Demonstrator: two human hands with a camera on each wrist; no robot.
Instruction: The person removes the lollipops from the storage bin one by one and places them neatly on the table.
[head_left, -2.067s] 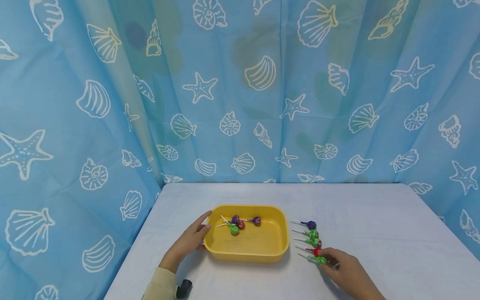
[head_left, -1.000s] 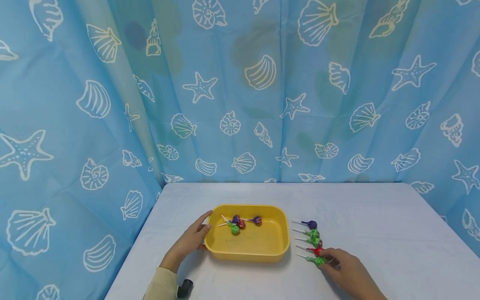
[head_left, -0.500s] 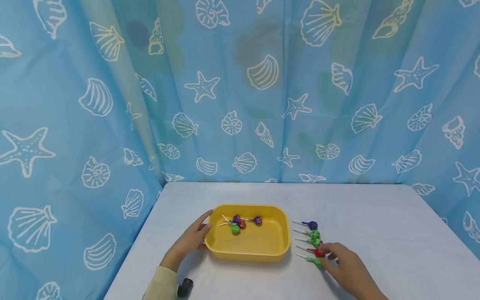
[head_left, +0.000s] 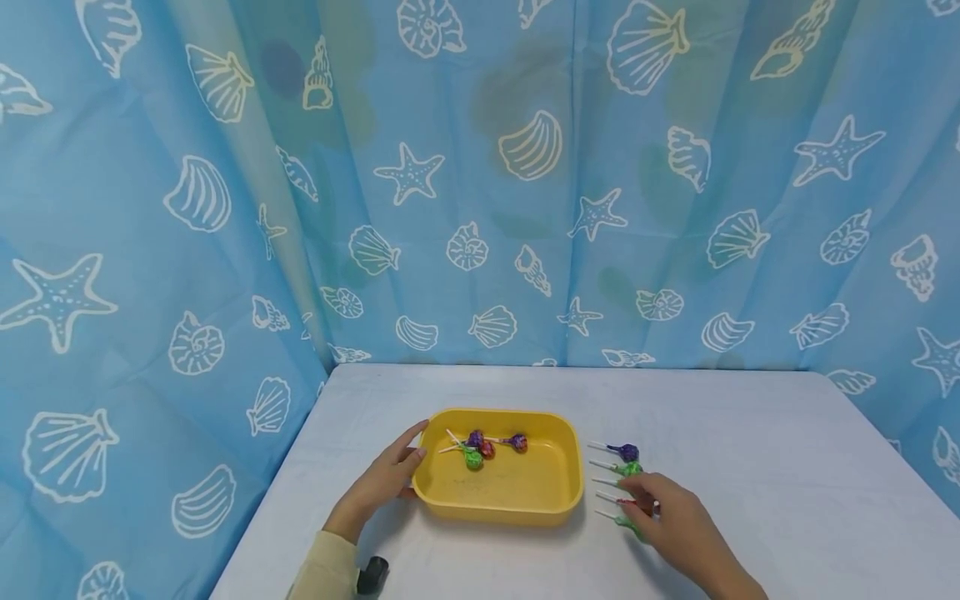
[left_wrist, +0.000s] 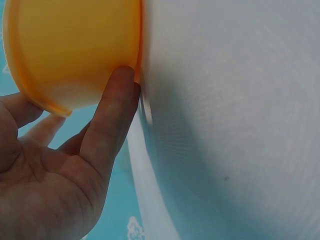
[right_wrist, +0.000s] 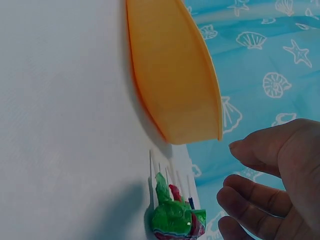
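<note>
R hand (head_left: 672, 517) shifts twd far edge of table (head_left: 750, 433) vs. a moment ago, thumb & fingers apart, nothing held, by lollipop row (head_left: 628, 452) off R edge of tray (head_left: 501, 515), L hand (head_left: 385, 477) touching its L edge; prob. pick-up step, next needing a pinch.

We can read no text, number or brand in any view. The markings on the green lollipop wrapper (right_wrist: 170, 219) are too blurred for us.
</note>
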